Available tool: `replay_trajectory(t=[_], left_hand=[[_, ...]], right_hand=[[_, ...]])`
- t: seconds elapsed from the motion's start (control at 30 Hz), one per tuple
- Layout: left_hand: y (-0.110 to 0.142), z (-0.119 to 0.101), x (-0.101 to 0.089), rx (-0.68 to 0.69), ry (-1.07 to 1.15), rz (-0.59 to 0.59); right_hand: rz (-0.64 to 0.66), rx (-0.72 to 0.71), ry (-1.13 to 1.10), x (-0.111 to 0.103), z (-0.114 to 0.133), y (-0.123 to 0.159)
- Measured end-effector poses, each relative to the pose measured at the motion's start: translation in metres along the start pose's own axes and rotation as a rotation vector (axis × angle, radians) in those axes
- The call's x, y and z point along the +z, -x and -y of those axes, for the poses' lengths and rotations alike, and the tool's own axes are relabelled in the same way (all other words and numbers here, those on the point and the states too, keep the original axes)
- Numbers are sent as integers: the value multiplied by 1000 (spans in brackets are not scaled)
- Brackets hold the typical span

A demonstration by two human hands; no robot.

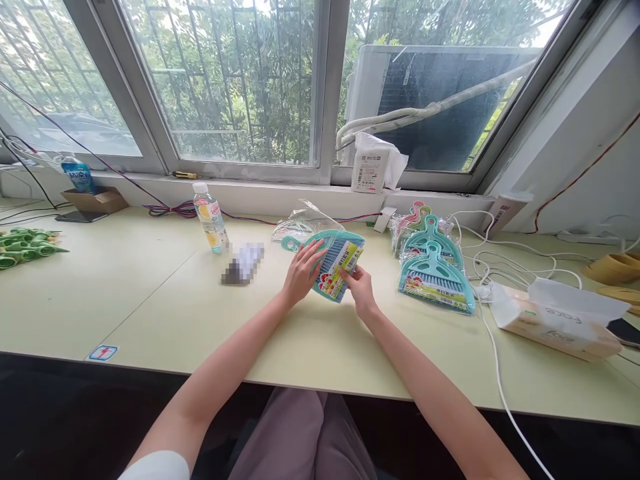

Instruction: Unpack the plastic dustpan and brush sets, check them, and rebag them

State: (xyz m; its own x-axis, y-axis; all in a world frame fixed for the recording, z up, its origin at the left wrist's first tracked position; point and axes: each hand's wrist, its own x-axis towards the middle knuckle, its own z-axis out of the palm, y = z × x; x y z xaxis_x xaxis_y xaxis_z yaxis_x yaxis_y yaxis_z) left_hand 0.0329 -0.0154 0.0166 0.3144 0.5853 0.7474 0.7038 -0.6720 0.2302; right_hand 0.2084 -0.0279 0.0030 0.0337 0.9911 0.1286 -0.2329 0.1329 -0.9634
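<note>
You have one teal dustpan-and-brush set (337,263) in hand at the centre of the frame, raised at a tilt with its printed label (345,257) facing you. Your right hand (363,291) has its fingers clamped on the set's right edge, thumb on the label. Your left hand (303,272) has its fingers spread over the upper left of the set; whether they grip or merely rest, you cannot tell from this view.

Progress: by appearance, this piece is part-way through handling, being neither set down nor released. At right of centre, a row of similar sets (435,283), teal ones with pink behind, lies on the surface (160,313) in clear film, labels showing on the nearer pieces; these are judged finished or waiting, and which is not determinable. Clear plastic (295,230) lies just behind the held set; its contents are unclear. Whether the held set is itself wrapped cannot be confirmed. Outstanding: the held piece, at least.
</note>
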Motion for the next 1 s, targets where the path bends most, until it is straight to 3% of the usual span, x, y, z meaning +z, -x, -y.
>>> replay_trajectory(t=[0.13, 0.27, 0.33, 0.4, 0.47, 0.53, 0.57, 0.7, 0.87, 0.93, 1.0], left_hand=[[3, -8, -2, -143, -68, -136], [0, -2, 0, -457, -62, -499], [-4, 5, 3, -615, 130, -590], [-7, 12, 4, -714, 493, -470], [-11, 14, 4, -735, 895, -208], [-12, 12, 2, -726, 1175, -9], [-13, 9, 1, -727, 1256, 31], [-8, -9, 6, -785, 1347, 90], [1, -26, 24, -834, 1413, 303], [2, -28, 27, -810, 1431, 282], [0, -29, 26, -752, 1460, 183]], right_hand=[[-45, -15, -22, 5, 8, 7], [-128, -12, -67, 3, 12, 7], [-143, -18, -89, 0, 10, 5], [-148, -18, -112, -2, 8, 2], [-141, -13, -135, -3, 6, 1], [-130, -11, -150, -3, 5, 0], [-125, -11, -155, -2, 4, 1], [-146, -21, -178, 0, 2, 2], [-249, -21, -208, -3, -2, 1], [-244, -16, -222, -2, -4, 1], [-226, -10, -234, 0, -7, 0]])
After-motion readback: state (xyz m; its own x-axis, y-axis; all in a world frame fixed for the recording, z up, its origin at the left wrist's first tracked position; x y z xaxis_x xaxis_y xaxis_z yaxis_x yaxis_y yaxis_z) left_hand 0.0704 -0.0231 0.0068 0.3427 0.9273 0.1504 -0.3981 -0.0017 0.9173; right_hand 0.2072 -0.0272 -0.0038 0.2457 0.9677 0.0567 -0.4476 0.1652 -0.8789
